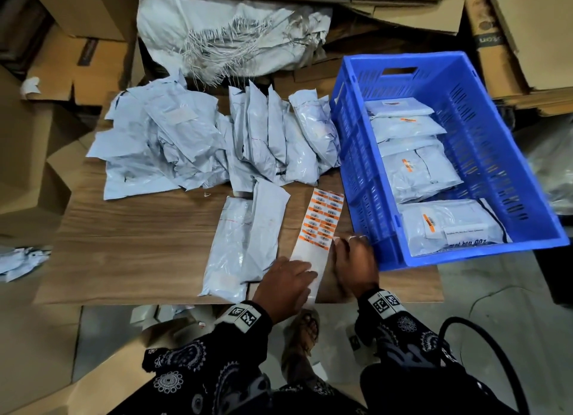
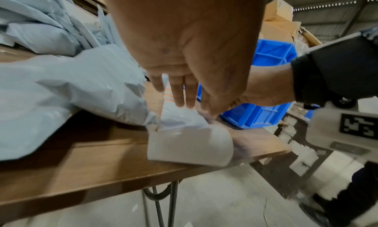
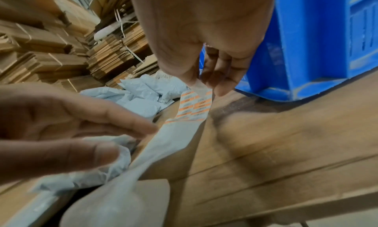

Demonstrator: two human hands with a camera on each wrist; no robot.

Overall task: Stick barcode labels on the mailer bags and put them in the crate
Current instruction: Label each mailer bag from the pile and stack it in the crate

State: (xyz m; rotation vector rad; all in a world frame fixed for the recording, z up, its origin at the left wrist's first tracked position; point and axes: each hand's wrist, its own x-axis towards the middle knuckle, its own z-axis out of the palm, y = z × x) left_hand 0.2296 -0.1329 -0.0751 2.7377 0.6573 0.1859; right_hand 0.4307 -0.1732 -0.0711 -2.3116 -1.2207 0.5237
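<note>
Orange labels fill the label sheet (image 1: pixel 322 219) on the worktop (image 1: pixel 139 247). The left hand (image 1: pixel 283 286) presses its bare end with straight fingers, while the right hand (image 1: pixel 353 259) pinches a label corner. Better to peel slowly and low, so the sheet stays flat.

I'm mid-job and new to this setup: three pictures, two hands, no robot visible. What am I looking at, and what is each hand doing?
No machine here: a person works bare-handed, wearing a head camera and one on each wrist. The big overhead picture is the head view; the other two look along each hand. On the brown wooden table lie grey plastic mailer bags, a long white strip of orange barcode labels and a blue plastic crate already holding labelled bags. The left hand presses flat on the strip's bare end. The right hand has a pinching grip on a label at the strip's edge, apparently peeling it.
</note>
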